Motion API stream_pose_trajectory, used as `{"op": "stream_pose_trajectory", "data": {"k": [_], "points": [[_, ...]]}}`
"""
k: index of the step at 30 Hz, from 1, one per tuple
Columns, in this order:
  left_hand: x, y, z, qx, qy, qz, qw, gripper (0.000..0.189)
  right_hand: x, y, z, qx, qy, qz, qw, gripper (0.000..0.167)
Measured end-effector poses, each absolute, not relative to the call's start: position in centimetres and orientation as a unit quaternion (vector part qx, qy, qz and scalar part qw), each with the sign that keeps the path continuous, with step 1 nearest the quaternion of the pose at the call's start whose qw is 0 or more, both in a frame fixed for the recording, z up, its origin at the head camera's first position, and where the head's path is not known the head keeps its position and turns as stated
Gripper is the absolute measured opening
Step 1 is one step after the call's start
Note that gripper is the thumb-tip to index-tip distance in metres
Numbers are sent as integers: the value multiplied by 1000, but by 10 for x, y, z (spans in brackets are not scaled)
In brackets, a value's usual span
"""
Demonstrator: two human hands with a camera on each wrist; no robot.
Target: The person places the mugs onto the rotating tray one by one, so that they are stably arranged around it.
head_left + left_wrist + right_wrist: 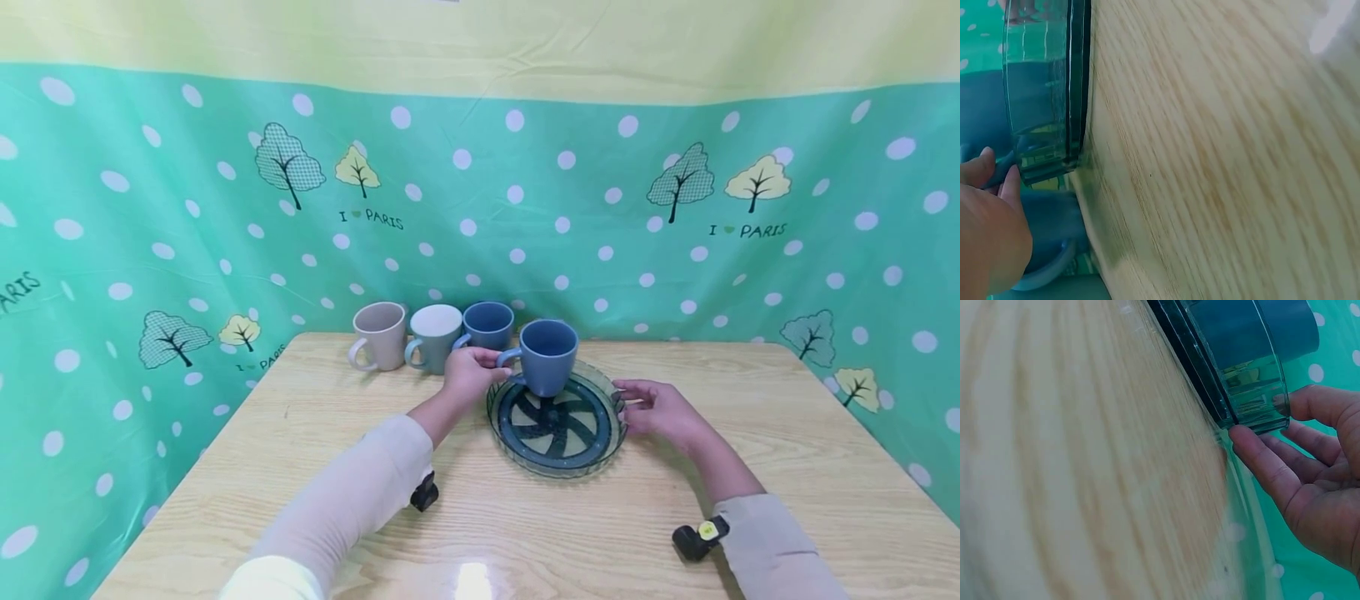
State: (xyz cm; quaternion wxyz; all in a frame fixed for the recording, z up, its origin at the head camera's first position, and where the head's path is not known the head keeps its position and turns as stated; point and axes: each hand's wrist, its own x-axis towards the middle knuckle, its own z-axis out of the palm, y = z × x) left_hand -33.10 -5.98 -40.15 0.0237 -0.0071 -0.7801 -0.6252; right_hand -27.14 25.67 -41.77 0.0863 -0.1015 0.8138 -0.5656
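A blue mug [547, 357] is upright at the back half of a round, clear-green glass dish [557, 467]. My left hand [472, 372] pinches the mug's handle from the left. In the right wrist view the mug's lower part [1229, 331] shows through the dish wall. My right hand [660, 410] holds the dish's right edge. Its fingertips [1241, 434] are at the base, with another digit at the rim. Close behind my left hand stands a second, darker blue mug [489, 325], partly hidden by that hand.
Left of the darker blue mug are a blue-green mug with a white inside [433, 350] and a pinkish-beige mug [384, 342]. A wooden table [360, 475] bears everything. Behind it hangs a green, dotted curtain [480, 208].
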Motion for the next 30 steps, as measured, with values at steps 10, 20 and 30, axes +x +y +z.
{"op": "stream_pose_trajectory", "data": {"k": [10,20,30], "points": [[-339,-58,-404,-2,-775,-630,35,24,-270,255,-418,-97,809,-573,90,63],[-345,-61,-403,-6,-774,-632,25,27,-269,254,-416,-97,805,-578,92,65],[-342,-73,-404,-40,-767,-640,17,33,-274,255,-413,-82,810,-570,114,66]]}}
